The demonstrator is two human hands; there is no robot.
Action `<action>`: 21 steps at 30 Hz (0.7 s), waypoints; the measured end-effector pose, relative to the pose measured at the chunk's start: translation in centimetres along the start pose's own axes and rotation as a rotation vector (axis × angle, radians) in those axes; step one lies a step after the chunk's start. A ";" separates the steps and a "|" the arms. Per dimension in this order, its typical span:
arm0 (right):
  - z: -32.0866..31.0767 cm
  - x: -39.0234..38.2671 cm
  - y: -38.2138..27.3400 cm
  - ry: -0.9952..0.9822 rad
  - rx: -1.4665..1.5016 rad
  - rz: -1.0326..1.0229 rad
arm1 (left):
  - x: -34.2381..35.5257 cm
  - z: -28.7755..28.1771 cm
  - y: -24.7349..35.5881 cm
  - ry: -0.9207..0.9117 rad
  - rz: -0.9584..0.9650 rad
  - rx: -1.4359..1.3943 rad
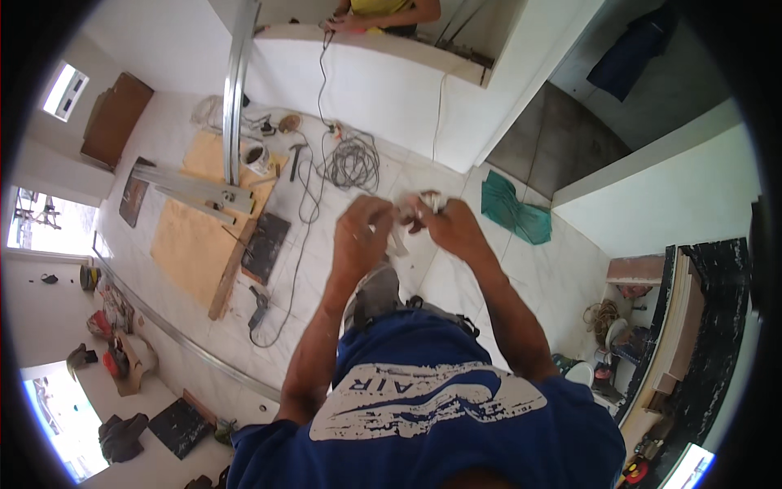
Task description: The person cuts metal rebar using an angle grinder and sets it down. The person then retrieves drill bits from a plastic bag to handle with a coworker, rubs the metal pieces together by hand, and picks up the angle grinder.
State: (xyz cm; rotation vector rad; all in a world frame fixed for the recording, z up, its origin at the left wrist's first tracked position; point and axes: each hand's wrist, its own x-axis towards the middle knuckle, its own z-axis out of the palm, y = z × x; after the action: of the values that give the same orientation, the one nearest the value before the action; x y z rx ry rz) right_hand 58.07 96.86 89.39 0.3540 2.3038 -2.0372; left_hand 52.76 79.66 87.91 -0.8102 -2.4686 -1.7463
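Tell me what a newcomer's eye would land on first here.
Probably the big blue shirt filling the lower middle, with the left hand and right hand close together above it in the picture, at some blurred white material. Next, the bright green cloth on the floor, right of the hands. Then the broad tan board at left, with metal channels lying across it.

I find my blue short-sleeved cloth shirt (415,346) matt, its white print (346,417) cracked. The long silvery channel (236,98) is smooth, shiny metal; the flat tan board (187,254), matt wood; the pale veined floor tiles (452,301), smooth, faintly glossy. My small white piece (398,242) is too blurred to classify.
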 end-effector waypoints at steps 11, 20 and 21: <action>-5.6 17.6 -1.8 0.153 -0.092 0.099 | 19.7 3.1 -9.4 0.053 -0.286 -0.338; -8.4 31.1 -2.1 0.196 -0.098 -0.086 | 32.7 1.6 -13.0 0.102 -0.076 -0.295; -8.8 32.5 -2.1 0.191 -0.098 -0.089 | 33.9 1.2 -13.6 0.089 -0.068 -0.328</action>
State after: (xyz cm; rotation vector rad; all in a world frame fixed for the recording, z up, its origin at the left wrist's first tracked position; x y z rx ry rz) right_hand 27.05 109.87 86.63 0.4676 2.5643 -1.9997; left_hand 18.08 91.03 85.65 -0.6514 -2.2107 -2.1958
